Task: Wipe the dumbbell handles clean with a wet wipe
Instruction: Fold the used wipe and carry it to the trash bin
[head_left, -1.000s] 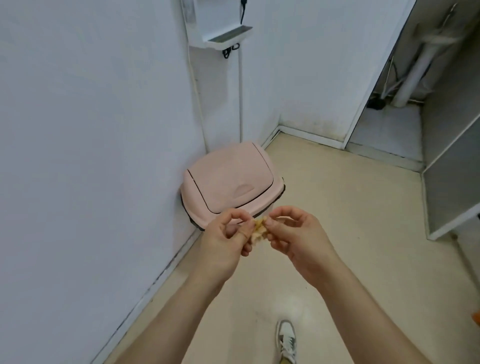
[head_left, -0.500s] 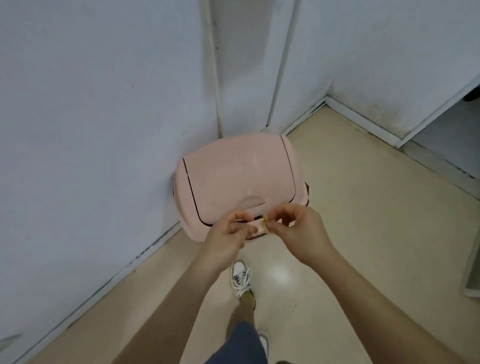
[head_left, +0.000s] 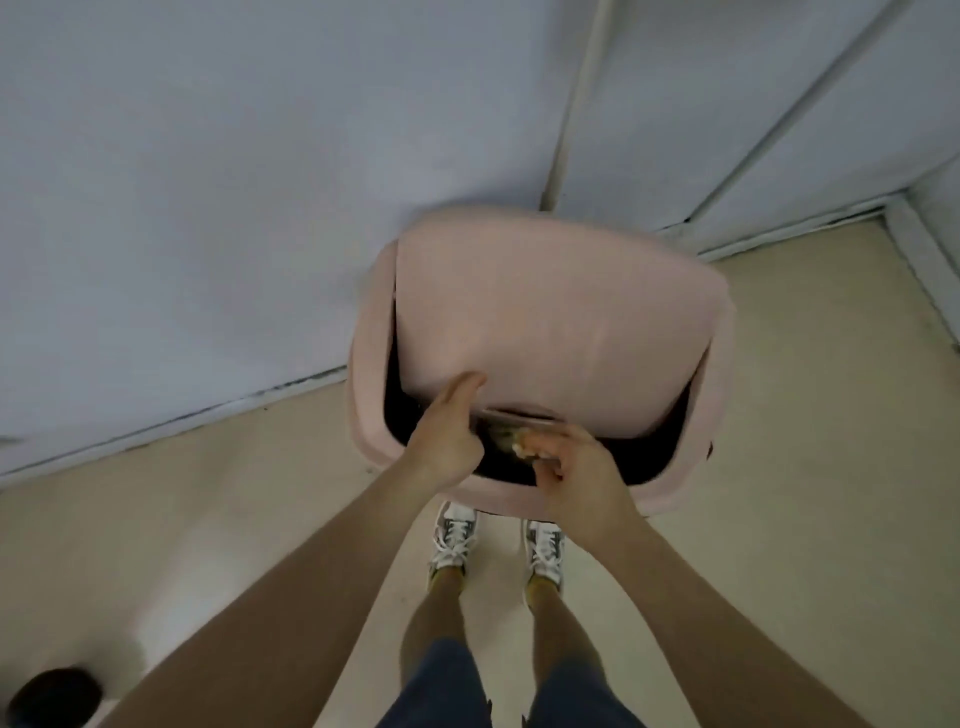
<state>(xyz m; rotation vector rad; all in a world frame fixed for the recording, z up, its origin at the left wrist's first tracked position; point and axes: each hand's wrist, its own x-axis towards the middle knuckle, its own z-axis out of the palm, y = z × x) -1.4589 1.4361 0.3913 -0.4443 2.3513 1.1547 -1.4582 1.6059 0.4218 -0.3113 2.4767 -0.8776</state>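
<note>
Directly below the camera, a pink bin (head_left: 363, 415) stands on a beige floor (head_left: 779, 571) and serves as the reference point. A pale wall (head_left: 208, 208) runs behind the bin and to its left, meeting the floor at a skirting line. The bin's body sits close against this wall.

The bin's lid (head_left: 545, 332) is tilted up at its near edge, exposing a dark opening along the near and left sides of the bin. Two bare forearms reach toward the near edge of the bin from the bottom of the view. Two legs in dark shorts (head_left: 441, 686) stand just in front of the bin, with a pair of white laced shoes (head_left: 454, 540) close to its base.

The left hand (head_left: 447, 441) grips the near edge of the lid: the thumb lies on top, and the fingers curl under the edge. The right hand (head_left: 582, 478) is above the opening, just right of the left hand, with curled fingers pinching a small crumpled wipe (head_left: 511, 441). The wipe is over the dark opening, below the lid's near edge.

A dark round object (head_left: 54, 696), blurred, lies on the floor well to the left of the bin.
</note>
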